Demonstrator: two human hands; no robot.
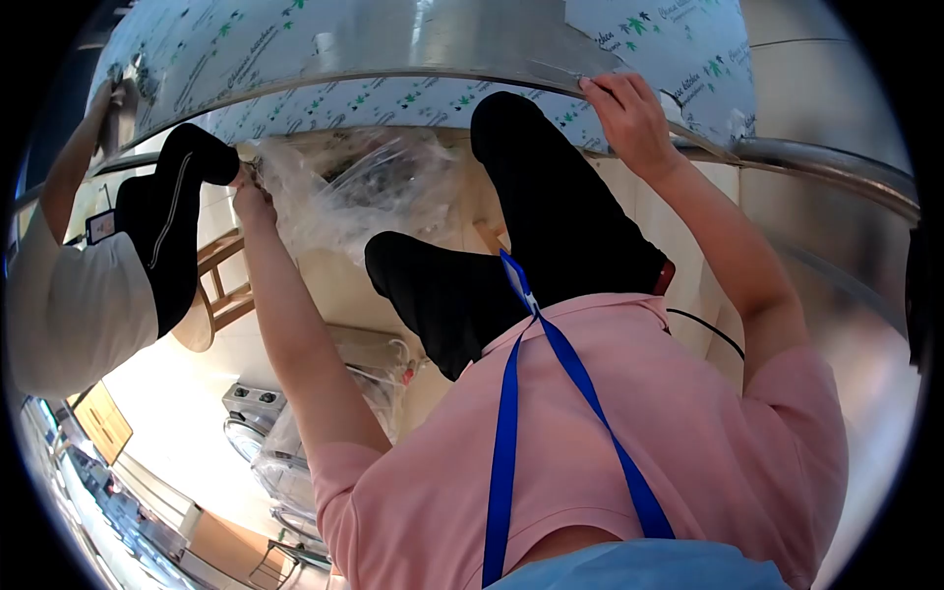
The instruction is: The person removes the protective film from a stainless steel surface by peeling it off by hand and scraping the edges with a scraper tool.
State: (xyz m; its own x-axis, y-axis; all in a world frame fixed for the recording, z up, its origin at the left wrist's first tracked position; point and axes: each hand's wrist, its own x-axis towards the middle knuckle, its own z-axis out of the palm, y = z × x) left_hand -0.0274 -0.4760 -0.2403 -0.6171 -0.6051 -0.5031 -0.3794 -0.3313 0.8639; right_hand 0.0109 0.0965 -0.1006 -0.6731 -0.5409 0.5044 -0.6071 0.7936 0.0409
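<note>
A steel panel (433,44) runs across the top of the view, partly covered by printed protective film (246,54) with green leaf marks. My right hand (629,118) is at its front edge, fingers bent and fingertips pressed together beside a torn border of film. A thin strip (556,72) lies by those fingertips; what exactly they pinch is unclear. Lower on the left, my left hand (255,200) is closed next to crumpled clear plastic (364,182), close to a co-worker's knee. Whatever it grips is hidden.
A co-worker (79,305) in a white top sits at the left, one hand (116,113) against the panel's end. Beside them is a wooden stool (197,320). A metal rail (836,172) extends right. Plastic-wrapped equipment (295,472) stands low on the left.
</note>
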